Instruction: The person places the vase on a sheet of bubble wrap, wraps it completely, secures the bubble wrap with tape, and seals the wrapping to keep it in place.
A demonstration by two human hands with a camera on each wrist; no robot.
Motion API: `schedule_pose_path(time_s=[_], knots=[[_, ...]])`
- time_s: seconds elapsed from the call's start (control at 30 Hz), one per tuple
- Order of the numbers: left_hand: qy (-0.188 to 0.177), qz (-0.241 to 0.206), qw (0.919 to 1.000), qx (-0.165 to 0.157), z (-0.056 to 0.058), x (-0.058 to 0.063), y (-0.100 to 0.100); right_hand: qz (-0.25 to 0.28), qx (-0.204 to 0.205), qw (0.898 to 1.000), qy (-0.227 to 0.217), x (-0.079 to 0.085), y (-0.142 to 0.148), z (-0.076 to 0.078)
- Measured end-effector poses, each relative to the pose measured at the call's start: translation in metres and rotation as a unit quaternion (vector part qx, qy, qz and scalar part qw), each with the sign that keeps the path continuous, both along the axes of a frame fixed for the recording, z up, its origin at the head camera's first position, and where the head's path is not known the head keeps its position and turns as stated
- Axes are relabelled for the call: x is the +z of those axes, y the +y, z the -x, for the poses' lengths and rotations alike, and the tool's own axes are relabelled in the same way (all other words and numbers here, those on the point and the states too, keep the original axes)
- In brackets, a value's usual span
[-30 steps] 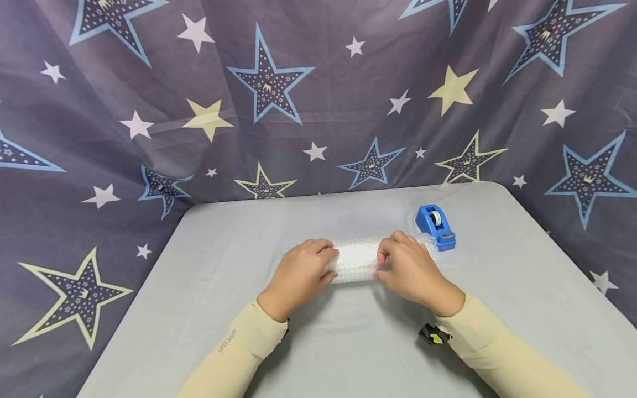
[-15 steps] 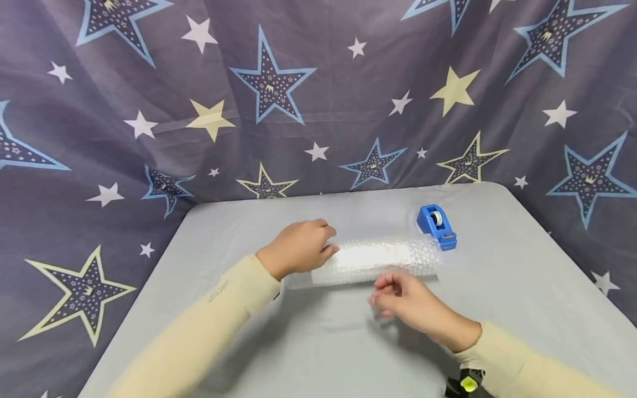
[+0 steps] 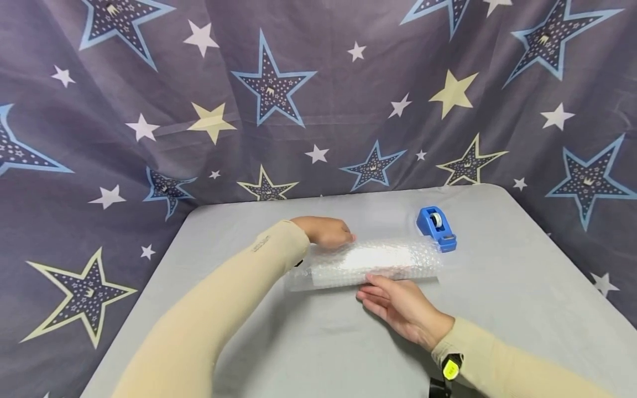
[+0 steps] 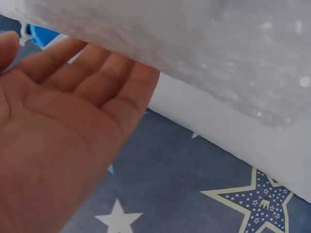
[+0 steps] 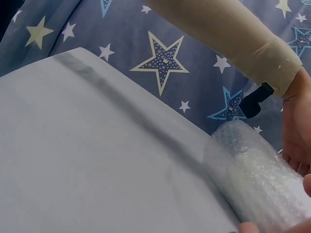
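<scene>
A white object rolled in clear bubble wrap lies crosswise on the table. My left hand reaches over to the far side of this bundle, and its fingertips are hidden in the head view. The left wrist view shows the left hand with long, extended fingers against the lower edge of the bubble wrap. On the near side, my right hand touches the bundle with its thumb, the other fingers extended just in front of it. Only fingertips of the right hand show in the right wrist view.
A blue tape dispenser with a roll of tape stands just behind the bundle's right end. A light grey cloth covers the table. Behind the table hangs a dark curtain printed with stars.
Both hands have let go of their hold on the bundle's top. My left hand has swung over to its far side, while the right has come round to the near side.
</scene>
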State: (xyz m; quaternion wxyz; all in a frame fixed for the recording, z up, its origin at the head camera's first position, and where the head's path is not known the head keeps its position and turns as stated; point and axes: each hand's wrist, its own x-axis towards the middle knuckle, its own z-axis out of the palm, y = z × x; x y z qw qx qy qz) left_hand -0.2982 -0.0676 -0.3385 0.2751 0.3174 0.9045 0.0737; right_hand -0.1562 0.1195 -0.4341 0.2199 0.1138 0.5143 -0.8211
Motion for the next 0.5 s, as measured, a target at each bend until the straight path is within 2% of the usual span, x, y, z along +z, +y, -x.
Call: schedule_pose_path(time_s=[0.17, 0.5], knots=[[-0.036, 0.005, 0.9993, 0.005, 0.0028, -0.0058, -0.0019, 0.01, -0.024, 1.0, -0.005, -0.0037, -0.003, 0.0046], [-0.029, 0.001, 0.9996, 0.0, 0.0026, -0.0087, -0.004, -0.012, -0.047, 0.999, 0.005, -0.0088, -0.0067, 0.01]])
